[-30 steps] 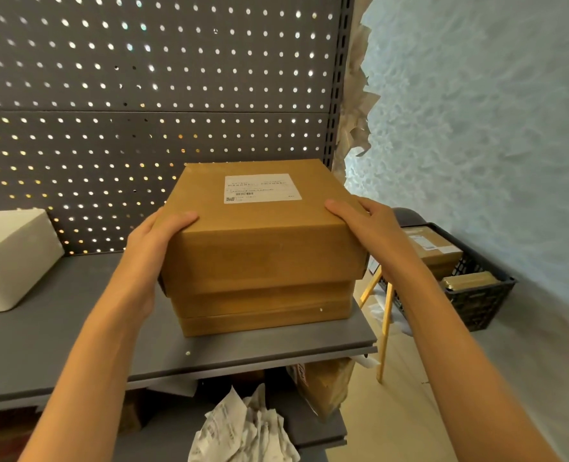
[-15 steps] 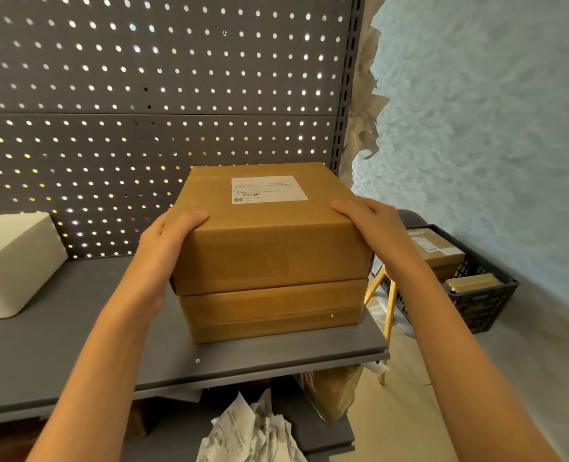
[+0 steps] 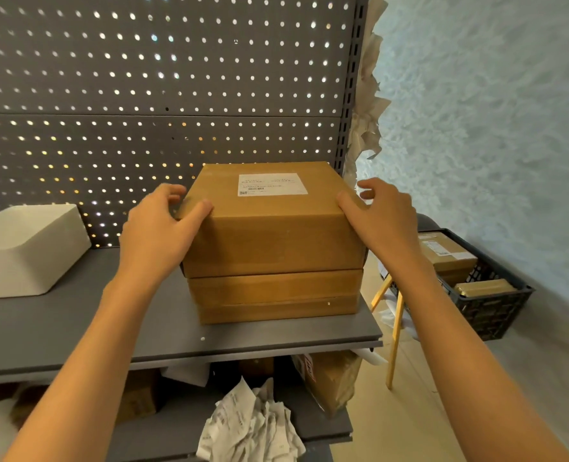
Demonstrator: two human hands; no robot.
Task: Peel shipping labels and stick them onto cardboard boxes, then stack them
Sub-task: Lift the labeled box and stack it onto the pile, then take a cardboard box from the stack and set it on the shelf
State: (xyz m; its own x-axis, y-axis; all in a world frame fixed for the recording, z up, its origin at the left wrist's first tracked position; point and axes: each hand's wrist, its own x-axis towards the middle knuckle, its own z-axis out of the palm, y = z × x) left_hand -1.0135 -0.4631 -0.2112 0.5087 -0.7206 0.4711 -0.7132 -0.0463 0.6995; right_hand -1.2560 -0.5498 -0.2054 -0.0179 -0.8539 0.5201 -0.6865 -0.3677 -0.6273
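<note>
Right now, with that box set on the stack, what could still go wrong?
1. The stack stands near the shelf's right end; a push from the left hand could slide it toward the edge.
2. The top box looks slightly off the lower box; further boxes may lean.
3. The right hand might scuff the label.

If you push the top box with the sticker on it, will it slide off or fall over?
The top box would probably slide rather than tip: it looks wide and squat, and sits flat on the lower box. Its plain cardboard sides look stiff, so they likely won't squash. The left hand and right hand flank it; its weight can't be told.
</note>
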